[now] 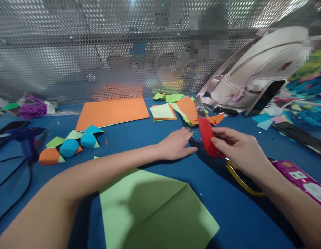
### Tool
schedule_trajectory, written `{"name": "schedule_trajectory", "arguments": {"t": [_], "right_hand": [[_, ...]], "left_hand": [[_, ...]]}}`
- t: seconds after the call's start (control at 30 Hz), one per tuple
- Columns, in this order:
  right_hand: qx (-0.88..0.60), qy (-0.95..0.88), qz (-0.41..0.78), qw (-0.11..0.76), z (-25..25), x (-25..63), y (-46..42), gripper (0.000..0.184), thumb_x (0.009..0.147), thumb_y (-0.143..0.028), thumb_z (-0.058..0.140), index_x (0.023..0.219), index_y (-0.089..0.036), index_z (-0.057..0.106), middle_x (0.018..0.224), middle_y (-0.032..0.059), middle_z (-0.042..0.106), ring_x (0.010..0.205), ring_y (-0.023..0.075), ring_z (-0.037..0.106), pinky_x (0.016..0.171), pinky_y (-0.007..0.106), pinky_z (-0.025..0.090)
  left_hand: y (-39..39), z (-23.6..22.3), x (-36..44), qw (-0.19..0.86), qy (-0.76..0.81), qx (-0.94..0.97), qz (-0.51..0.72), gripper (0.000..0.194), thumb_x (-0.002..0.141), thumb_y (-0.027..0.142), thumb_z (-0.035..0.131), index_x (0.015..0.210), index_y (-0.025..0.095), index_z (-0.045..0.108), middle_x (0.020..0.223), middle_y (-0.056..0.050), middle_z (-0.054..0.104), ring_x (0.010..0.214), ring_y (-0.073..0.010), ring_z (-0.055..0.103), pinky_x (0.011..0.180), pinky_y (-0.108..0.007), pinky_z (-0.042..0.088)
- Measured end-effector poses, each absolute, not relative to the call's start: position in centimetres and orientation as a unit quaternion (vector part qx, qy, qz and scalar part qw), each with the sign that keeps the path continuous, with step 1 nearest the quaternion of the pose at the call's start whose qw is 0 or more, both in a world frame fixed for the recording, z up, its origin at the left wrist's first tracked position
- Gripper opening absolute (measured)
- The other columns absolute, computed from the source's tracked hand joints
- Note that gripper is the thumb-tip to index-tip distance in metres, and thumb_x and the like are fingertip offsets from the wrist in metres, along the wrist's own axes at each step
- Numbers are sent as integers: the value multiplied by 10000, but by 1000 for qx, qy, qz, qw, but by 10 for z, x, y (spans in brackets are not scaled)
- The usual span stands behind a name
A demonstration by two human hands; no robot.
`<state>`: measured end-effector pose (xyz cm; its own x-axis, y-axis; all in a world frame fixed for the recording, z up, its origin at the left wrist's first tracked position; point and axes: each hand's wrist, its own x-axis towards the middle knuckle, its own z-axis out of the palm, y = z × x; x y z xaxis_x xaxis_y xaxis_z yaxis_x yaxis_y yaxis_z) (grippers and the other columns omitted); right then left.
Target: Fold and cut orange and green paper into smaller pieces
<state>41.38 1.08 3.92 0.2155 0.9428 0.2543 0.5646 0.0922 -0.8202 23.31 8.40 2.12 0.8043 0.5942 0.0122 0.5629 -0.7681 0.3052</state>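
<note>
My right hand [235, 145] is closed on a red-handled cutter [207, 136], held above the table. Its flat metal blade points away, toward the paper scraps. My left hand [176, 143] lies palm down on the blue table, fingers stretched out and holding nothing. Small thin blue and yellow strips [198, 135] are just past its fingertips. In front of me, partly beneath my left forearm, a large light green paper sheet [160, 211] shows a diagonal crease and my shadow. Below my right wrist curves a yellow band [240, 180], its kind unclear.
Orange sheets [113, 112], small square papers [162, 112] and crumpled scraps [187, 109] lie farther back. Folded paper pieces [69, 145] and a blue glue gun [27, 141] are at left. A backpack [261, 65], phone [265, 97] and purple case [300, 180] stand right, before a perforated metal panel [119, 55].
</note>
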Motion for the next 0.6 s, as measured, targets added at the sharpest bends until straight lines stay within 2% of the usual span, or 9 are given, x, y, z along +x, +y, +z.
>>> {"name": "schedule_trajectory", "arguments": {"t": [0.07,0.13,0.27,0.43,0.53,0.6], "right_hand": [[-644,-592,206,438,41,414,10,278,704,-349,621,922,-224,742,798,29,738,652,177,645,598,299,542],[-645,-596,202,433,42,413,9,275,707,-348,608,911,-221,742,774,26,729,631,169,633,572,288,526],[-634,-607,196,438,43,409,10,259,707,-321,600,893,-206,739,738,25,720,600,161,622,547,273,515],[-635,-608,197,434,39,411,11,278,701,-307,599,921,-212,741,759,19,731,626,164,635,595,287,537],[-639,-603,199,435,37,414,11,291,711,-320,605,949,-216,735,785,19,737,639,162,640,613,292,544],[-636,-604,197,438,37,415,10,279,715,-321,608,943,-218,733,789,20,737,638,161,639,606,288,542]], "left_hand": [[77,25,216,130,369,920,8,671,958,513,397,1455,65,355,1593,-197,247,1484,-319,208,1200,-449,214],[70,25,205,132,391,910,-43,806,940,613,358,1479,16,304,1601,-229,166,1493,-347,137,1209,-480,178],[62,16,222,136,377,914,-64,1045,864,765,333,1511,-42,187,1608,-232,46,1500,-345,15,1231,-464,90],[67,10,273,137,346,928,-6,974,894,713,341,1527,-2,151,1613,-223,95,1500,-341,84,1223,-468,131],[66,15,271,152,341,928,9,935,906,684,357,1527,15,158,1615,-215,109,1501,-334,102,1219,-472,147],[60,20,255,162,356,920,-7,974,898,704,352,1513,-29,171,1609,-239,88,1502,-340,73,1224,-460,131]]}}
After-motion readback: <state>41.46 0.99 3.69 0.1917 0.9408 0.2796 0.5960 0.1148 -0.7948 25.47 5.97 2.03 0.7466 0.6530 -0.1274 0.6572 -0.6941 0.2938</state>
